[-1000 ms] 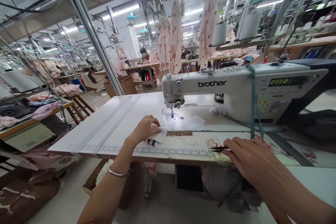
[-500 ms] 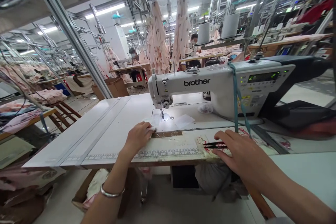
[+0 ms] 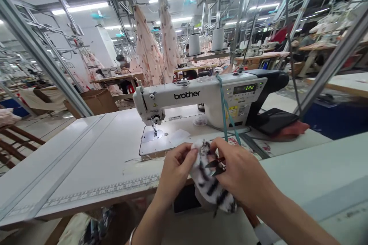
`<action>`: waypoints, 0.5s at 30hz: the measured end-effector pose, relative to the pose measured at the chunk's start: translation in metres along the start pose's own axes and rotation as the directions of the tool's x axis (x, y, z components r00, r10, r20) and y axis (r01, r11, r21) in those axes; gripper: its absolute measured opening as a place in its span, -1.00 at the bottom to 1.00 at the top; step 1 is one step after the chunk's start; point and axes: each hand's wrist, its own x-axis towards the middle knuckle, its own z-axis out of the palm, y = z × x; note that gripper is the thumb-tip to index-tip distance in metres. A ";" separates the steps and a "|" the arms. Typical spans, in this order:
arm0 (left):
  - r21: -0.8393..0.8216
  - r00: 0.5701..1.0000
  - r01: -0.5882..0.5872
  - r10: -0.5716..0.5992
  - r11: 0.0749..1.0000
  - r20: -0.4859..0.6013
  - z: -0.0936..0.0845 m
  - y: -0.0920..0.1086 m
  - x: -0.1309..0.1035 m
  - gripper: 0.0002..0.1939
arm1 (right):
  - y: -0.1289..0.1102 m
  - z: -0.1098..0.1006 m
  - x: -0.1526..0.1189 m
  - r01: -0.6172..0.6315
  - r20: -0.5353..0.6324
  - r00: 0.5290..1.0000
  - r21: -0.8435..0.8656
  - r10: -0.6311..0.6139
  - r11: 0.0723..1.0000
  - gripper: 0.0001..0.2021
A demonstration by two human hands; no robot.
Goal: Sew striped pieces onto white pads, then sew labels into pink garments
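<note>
Striped cloth (image 3: pixel 212 190) shifted, edge in left grip (image 3: pixel 176 168)

"See anything hanging at the back?"

"Yes, see long pink cloths (image 3: pixel 146 46) with dark spots, hanging side by side. To their right, find two white thread spools (image 3: pixel 194 44), standing upright near each other."

"And on the left?"

"Look for a slanting metal post (image 3: pixel 46 53), with a brown cardboard box (image 3: pixel 93 102) just beside. At the edge, catch a wooden stool (image 3: pixel 17 142), partly cut off."

"Overhead?"

"Notice bright strip lights (image 3: pixel 80 8). Far behind the box, make out a seated person (image 3: pixel 123 63), small and blurred."
</note>
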 end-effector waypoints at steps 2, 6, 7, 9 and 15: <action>-0.072 0.998 0.015 -0.019 0.997 -0.057 -0.003 -0.004 0.002 -0.80 | 0.007 -0.008 0.003 -0.029 0.062 0.998 0.095 0.023 0.995 -0.83; -0.177 0.986 0.068 -0.093 0.982 -0.139 -0.009 -0.012 0.001 -0.86 | 0.020 -0.020 0.009 -0.046 0.132 0.991 0.276 0.010 0.960 -0.93; -0.190 0.986 0.096 -0.120 0.977 -0.120 -0.010 -0.012 0.000 -0.87 | 0.021 -0.021 0.010 -0.054 0.144 0.990 0.291 0.012 0.955 -0.95; -0.210 0.988 0.134 -0.148 0.969 -0.054 -0.007 -0.010 -0.003 -0.88 | 0.024 -0.022 0.011 -0.069 0.171 0.985 0.313 0.015 0.947 -0.94; -0.067 0.998 0.065 -0.064 0.996 0.015 0.005 0.001 -0.007 -0.78 | 0.026 -0.022 0.010 -0.048 0.235 0.972 0.321 -0.030 0.946 -0.92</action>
